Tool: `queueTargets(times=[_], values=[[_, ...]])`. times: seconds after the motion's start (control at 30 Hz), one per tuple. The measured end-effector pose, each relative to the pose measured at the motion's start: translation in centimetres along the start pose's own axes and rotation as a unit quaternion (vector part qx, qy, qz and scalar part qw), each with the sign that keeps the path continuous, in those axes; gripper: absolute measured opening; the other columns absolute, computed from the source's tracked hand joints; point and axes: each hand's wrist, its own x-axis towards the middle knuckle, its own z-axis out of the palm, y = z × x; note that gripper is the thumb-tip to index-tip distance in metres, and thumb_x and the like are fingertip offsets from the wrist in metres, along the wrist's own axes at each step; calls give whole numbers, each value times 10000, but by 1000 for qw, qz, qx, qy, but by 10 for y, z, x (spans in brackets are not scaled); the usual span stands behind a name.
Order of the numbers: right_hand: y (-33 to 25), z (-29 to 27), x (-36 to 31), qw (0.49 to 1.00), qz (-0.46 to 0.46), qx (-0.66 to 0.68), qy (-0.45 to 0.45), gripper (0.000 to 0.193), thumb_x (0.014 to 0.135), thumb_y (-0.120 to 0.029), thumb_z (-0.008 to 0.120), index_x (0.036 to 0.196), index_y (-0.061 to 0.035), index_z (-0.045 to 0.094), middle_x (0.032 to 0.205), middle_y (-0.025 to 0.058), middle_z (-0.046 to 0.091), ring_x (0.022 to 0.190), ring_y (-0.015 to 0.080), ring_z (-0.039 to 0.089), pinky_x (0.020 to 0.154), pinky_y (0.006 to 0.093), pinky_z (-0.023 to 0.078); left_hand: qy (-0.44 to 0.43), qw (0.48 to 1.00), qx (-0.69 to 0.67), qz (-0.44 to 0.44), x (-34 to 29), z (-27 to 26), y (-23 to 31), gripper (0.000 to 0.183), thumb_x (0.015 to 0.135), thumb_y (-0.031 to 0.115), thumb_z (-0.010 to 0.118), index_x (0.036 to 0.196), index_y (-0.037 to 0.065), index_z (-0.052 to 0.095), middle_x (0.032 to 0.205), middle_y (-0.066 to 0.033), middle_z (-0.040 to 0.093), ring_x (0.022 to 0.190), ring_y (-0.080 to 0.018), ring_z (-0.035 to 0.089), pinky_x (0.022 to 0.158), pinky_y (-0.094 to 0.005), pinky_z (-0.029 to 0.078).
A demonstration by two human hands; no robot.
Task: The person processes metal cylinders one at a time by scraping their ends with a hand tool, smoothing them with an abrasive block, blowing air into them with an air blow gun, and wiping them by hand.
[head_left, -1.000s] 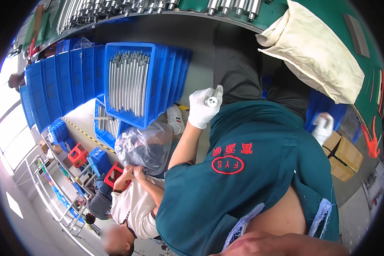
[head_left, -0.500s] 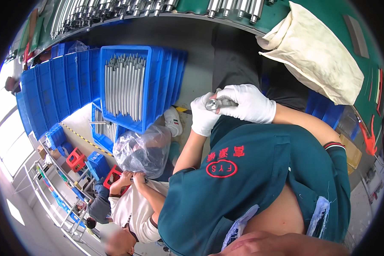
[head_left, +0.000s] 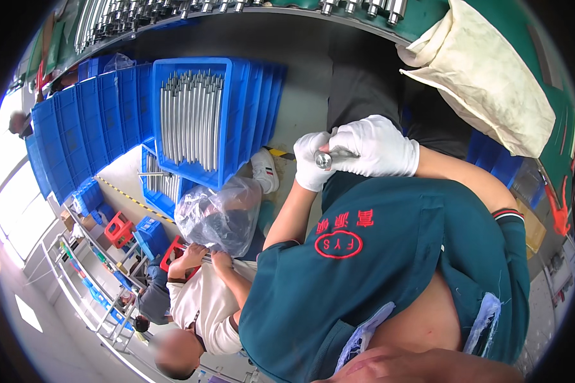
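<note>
My left hand (head_left: 313,165), in a white glove, is closed around a shiny metal rod (head_left: 324,161) held close in front of my green shirt. From the other side, my right hand (head_left: 378,148), gloved as well, grips the same rod, its fingers meeting those of the left. One round end of the rod faces up toward me, and the gloves hide most of its length. Nearest to the left hand stands a blue crate (head_left: 225,121) with many similar metal rods (head_left: 191,121) in it.
Beyond my legs runs a green-topped bench (head_left: 294,14) with rows of metal rods and a cream cloth (head_left: 485,83). More blue crates (head_left: 89,131) stand left. A clear plastic bag (head_left: 217,216) lies beside a seated co-worker (head_left: 211,300). An orange-red tool (head_left: 559,210) is at right.
The whole view has shifted slightly. Both hands still hold the rod, whose round end now faces more directly up at me.
</note>
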Motion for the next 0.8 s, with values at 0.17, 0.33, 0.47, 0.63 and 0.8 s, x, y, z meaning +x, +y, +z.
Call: queueTargets(times=[0.17, 0.33, 0.47, 0.63, 0.8], values=[[-1, -2, -2, 1000, -18, 19, -7, 239, 738, -270, 702, 888, -89, 655, 743, 86, 615, 680, 286, 599, 582, 363, 460, -1, 998, 8, 56, 3, 0, -5, 365, 634, 265, 704, 558, 86, 395, 503, -105, 400, 468, -320, 443, 453, -385, 338], [-4, -9, -7, 999, -4, 15, -30, 233, 779, -316, 636, 917, -129, 640, 788, 76, 636, 707, 267, 616, 614, 363, 478, -21, 994, 8, 110, 12, -5, 1, 328, 619, 276, 675, 559, 104, 402, 504, -87, 423, 461, -302, 457, 454, -386, 346], [-6, -11, -11, 999, -20, -10, -29, 239, 780, -312, 635, 932, -127, 634, 802, 78, 641, 726, 262, 621, 612, 358, 480, -37, 991, 29, 124, 10, -8, 0, 332, 622, 290, 672, 552, 109, 401, 504, -82, 433, 463, -295, 467, 450, -386, 346], [-1, -7, -19, 994, -91, -43, 33, 280, 773, -341, 645, 955, -130, 628, 749, 71, 608, 678, 261, 605, 575, 356, 469, -45, 988, 53, 139, 18, -9, 18, 329, 590, 364, 693, 635, 103, 498, 550, -96, 468, 521, -314, 499, 492, -404, 363], [-15, -36, -19, 981, -160, -102, 38, 380, 751, -395, 664, 1040, -152, 625, 778, 76, 589, 679, 254, 596, 579, 356, 467, -150, 986, -12, -67, 24, -11, 48, 430, 625, 435, 720, 888, 110, 620, 764, -134, 645, 766, -298, 645, 730, -366, 484]])
